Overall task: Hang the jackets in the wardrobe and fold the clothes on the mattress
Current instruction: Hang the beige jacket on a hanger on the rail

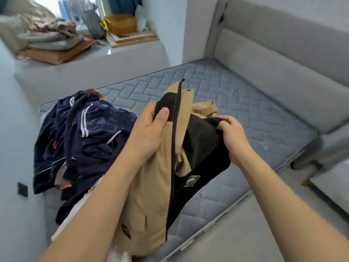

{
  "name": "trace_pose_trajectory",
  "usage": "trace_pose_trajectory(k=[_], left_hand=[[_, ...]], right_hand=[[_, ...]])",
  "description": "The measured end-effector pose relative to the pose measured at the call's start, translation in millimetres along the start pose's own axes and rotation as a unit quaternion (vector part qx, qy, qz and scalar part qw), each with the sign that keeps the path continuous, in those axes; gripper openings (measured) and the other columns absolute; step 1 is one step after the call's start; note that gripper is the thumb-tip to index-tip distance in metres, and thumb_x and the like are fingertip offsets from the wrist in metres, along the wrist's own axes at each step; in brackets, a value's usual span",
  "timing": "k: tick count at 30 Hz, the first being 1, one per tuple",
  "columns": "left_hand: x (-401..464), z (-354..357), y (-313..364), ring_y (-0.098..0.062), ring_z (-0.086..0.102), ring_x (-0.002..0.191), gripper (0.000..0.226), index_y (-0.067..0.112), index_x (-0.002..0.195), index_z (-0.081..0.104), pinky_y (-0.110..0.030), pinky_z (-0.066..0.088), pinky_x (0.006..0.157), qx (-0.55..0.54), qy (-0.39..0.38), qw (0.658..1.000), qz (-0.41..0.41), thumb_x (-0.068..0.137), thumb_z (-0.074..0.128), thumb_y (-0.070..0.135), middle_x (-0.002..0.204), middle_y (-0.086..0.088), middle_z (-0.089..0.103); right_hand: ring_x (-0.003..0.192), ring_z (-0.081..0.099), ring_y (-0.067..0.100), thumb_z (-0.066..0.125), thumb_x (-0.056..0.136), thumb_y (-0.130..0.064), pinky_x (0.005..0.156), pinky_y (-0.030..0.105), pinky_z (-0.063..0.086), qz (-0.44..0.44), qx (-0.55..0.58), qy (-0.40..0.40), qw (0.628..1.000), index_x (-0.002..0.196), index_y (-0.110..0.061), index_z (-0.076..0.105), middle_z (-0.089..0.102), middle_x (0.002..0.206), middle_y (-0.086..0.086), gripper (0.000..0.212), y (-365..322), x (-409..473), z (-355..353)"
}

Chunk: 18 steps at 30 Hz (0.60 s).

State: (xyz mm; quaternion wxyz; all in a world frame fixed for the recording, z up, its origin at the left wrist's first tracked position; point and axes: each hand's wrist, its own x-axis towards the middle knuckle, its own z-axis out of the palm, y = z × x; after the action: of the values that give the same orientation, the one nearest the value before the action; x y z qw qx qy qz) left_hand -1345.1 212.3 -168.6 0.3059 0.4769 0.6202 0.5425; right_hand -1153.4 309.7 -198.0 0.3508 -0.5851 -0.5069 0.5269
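The tan and black jacket [151, 186] was held up over the mattress [255, 114], zipper edge upright. The left hand [149, 133] pinched its collar and the right hand [234, 137] gripped the black lining (both clamped on cloth). A heap of navy clothes [81, 140] lay beside it on the mattress.

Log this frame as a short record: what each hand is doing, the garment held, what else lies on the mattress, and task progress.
left hand: left hand grips the tan and black jacket near its collar edge
right hand: right hand pinches the jacket's black fabric
garment state: lifted, zip open, lower part draped toward the mattress
other clothes: navy clothes pile heaped on the mattress's left side, unfolded
background: folded blankets and wicker basket on the window ledge
progress: jacket not yet hung; wardrobe not in view
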Motion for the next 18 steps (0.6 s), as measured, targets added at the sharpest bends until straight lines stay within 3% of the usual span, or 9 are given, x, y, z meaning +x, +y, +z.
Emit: trace_pose_trajectory(k=[2,4,6,8,10,12,13,15,18], left_hand=[[2.3,52.2,27.4,0.009,0.059,0.086,0.013,0.032,0.098,0.057,-0.009,0.044,0.074,-0.028,-0.056,0.998,0.032,0.104,0.046,0.027,0.093,0.018,0.065],[-0.8,103.9,54.1,0.009,0.059,0.086,0.016,0.032,0.099,0.057,-0.008,0.043,0.075,-0.053,-0.118,0.990,0.063,0.104,0.045,0.024,0.089,0.024,0.066],[-6.8,155.2,79.9,0.007,0.060,0.090,0.017,0.033,0.104,0.058,-0.009,0.043,0.079,-0.065,-0.177,0.977,0.095,0.104,0.044,0.023,0.091,0.026,0.066],[-16.3,206.6,105.2,0.004,0.060,0.091,0.018,0.032,0.107,0.059,-0.010,0.043,0.079,-0.061,-0.232,0.962,0.130,0.104,0.044,0.023,0.092,0.024,0.066],[-28.3,256.6,128.7,0.005,0.058,0.085,0.017,0.027,0.104,0.059,-0.009,0.041,0.075,-0.062,-0.279,0.945,0.160,0.104,0.044,0.021,0.087,0.024,0.064],[-41.6,305.9,149.4,0.004,0.056,0.080,0.016,0.023,0.102,0.059,-0.009,0.041,0.072,-0.059,-0.316,0.929,0.185,0.104,0.044,0.020,0.082,0.023,0.061],[-48.8,330.6,157.9,0.003,0.056,0.081,0.017,0.022,0.102,0.060,-0.010,0.042,0.073,-0.058,-0.333,0.921,0.195,0.105,0.043,0.021,0.082,0.021,0.062],[-62.9,379.1,170.6,0.000,0.058,0.083,0.021,0.022,0.101,0.062,-0.013,0.043,0.074,-0.056,-0.363,0.907,0.205,0.105,0.042,0.024,0.085,0.015,0.065],[-82.2,449.6,184.9,-0.003,0.053,0.073,0.027,0.016,0.089,0.059,-0.019,0.041,0.067,-0.043,-0.390,0.897,0.202,0.106,0.041,0.027,0.075,0.006,0.059]], right_hand=[[0.094,0.058,0.013,0.048,0.091,-0.010,0.075,0.028,0.048,-0.022,-0.010,0.043,0.999,0.120,-0.024,0.051,0.060,0.109,-0.002,0.033,-6.3,-8.7,-63.1],[0.096,0.057,0.017,0.049,0.091,-0.017,0.076,0.032,0.045,-0.034,-0.044,0.089,0.994,0.115,-0.029,0.046,0.058,0.111,0.002,0.027,-12.0,-18.9,-125.7],[0.101,0.053,0.021,0.048,0.092,-0.026,0.079,0.034,0.042,-0.049,-0.083,0.149,0.984,0.104,-0.027,0.054,0.055,0.112,0.005,0.013,-25.2,-34.5,-187.7],[0.102,0.053,0.021,0.044,0.096,-0.038,0.084,0.033,0.039,-0.061,-0.100,0.179,0.977,0.090,-0.022,0.065,0.058,0.106,0.003,0.027,-41.7,-54.8,-246.1],[0.078,0.059,0.006,0.040,0.100,-0.048,0.074,0.021,0.042,-0.062,-0.055,0.139,0.987,0.076,-0.021,0.067,0.066,0.080,-0.007,0.045,-53.3,-74.2,-297.5],[0.053,0.054,-0.003,0.044,0.101,-0.047,0.058,0.014,0.040,-0.060,-0.033,0.101,0.992,0.072,-0.023,0.063,0.061,0.056,-0.016,0.042,-55.8,-89.3,-342.8],[0.050,0.053,-0.003,0.049,0.100,-0.043,0.053,0.013,0.039,-0.058,-0.027,0.114,0.991,0.074,-0.023,0.062,0.060,0.054,-0.016,0.036,-52.6,-93.8,-364.6],[0.054,0.057,0.002,0.055,0.099,-0.030,0.049,0.013,0.041,-0.066,-0.002,0.177,0.982,0.082,-0.019,0.064,0.065,0.063,-0.009,0.023,-41.7,-103.4,-407.1],[0.074,0.067,0.015,0.052,0.101,-0.023,0.060,0.023,0.053,-0.064,0.084,0.275,0.956,0.098,-0.011,0.065,0.071,0.086,0.005,0.018,-20.3,-119.8,-468.7]])
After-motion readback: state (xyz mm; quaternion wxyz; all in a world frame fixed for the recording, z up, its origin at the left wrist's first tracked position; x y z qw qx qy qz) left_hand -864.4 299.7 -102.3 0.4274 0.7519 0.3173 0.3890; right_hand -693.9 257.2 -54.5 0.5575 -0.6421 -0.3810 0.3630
